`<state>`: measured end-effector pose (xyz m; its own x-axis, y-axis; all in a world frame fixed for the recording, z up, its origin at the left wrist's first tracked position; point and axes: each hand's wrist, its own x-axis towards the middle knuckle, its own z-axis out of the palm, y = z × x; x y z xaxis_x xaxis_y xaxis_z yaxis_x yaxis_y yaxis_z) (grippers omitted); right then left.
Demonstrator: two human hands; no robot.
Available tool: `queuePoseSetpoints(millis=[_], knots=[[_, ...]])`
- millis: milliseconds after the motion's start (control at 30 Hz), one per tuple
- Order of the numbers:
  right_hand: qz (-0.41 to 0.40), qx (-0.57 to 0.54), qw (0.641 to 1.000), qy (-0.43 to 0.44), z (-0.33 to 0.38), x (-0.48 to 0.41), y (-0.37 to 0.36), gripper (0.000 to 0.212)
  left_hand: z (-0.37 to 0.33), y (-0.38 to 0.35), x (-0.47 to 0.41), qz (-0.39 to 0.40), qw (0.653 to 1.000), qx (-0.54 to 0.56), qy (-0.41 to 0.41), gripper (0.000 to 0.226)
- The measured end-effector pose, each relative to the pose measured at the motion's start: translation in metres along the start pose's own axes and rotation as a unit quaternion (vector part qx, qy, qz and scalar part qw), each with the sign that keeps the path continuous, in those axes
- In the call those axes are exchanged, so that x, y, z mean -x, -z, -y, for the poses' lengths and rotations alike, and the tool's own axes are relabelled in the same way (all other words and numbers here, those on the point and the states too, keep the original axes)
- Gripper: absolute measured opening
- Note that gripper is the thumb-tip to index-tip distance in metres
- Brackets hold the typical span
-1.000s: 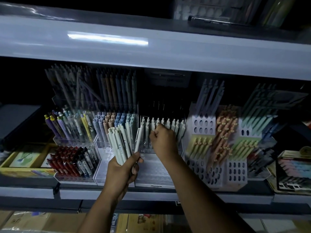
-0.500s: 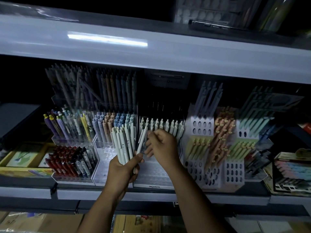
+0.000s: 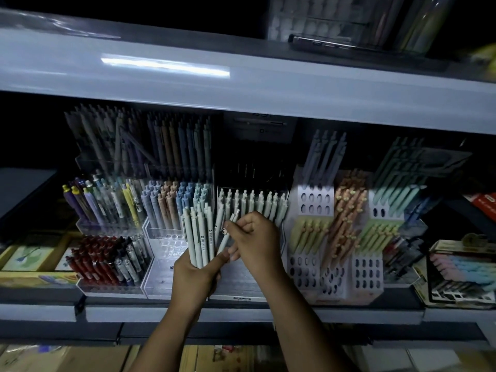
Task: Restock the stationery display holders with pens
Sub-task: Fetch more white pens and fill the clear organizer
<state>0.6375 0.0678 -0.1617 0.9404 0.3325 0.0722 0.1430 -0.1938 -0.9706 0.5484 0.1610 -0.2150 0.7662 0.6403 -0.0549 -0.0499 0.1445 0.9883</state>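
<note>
Clasped in the left hand (image 3: 192, 276), a bundle of pale pens (image 3: 200, 237) stands upright. Just right of it, the right hand (image 3: 255, 241) pinches a single pen (image 3: 227, 234) at the bundle's edge. Behind that hand, a row of matching pens (image 3: 252, 202) stands in the clear tiered holder (image 3: 239, 280).
</note>
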Motion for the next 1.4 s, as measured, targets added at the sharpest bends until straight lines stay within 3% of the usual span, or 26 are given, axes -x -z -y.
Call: queuePoseSetpoints(millis=[267, 533, 667, 867, 1100, 1400], knots=[[-0.019, -0.047, 0.999, -0.02, 0.002, -0.003, 0.005, 0.006, 0.0, 0.004, 0.001, 0.019, 0.998, 0.043, 0.038, 0.02], [-0.151, -0.11, 0.982, 0.033, -0.006, -0.024, 0.021, 0.008, -0.004, 0.01, 0.001, 0.014, 0.997, 0.051, 0.061, 0.026], [-0.186, -0.046, 0.977, 0.089, -0.018, -0.036, 0.024, 0.012, -0.004, 0.015, 0.001, 0.017, 0.994, 0.069, 0.077, 0.025], [-0.156, 0.054, 0.974, 0.156, -0.039, -0.048, 0.012, 0.019, -0.005, 0.019, 0.001, 0.017, 0.992, 0.093, 0.084, 0.011], [-0.176, 0.189, 0.943, 0.208, -0.034, -0.053, 0.009, 0.025, -0.007, 0.022, 0.0, 0.042, 0.992, 0.094, 0.078, 0.007], [-0.116, 0.278, 0.94, 0.161, -0.044, -0.057, -0.002, 0.026, -0.012, 0.023, 0.006, 0.049, 0.99, 0.103, 0.084, 0.037]])
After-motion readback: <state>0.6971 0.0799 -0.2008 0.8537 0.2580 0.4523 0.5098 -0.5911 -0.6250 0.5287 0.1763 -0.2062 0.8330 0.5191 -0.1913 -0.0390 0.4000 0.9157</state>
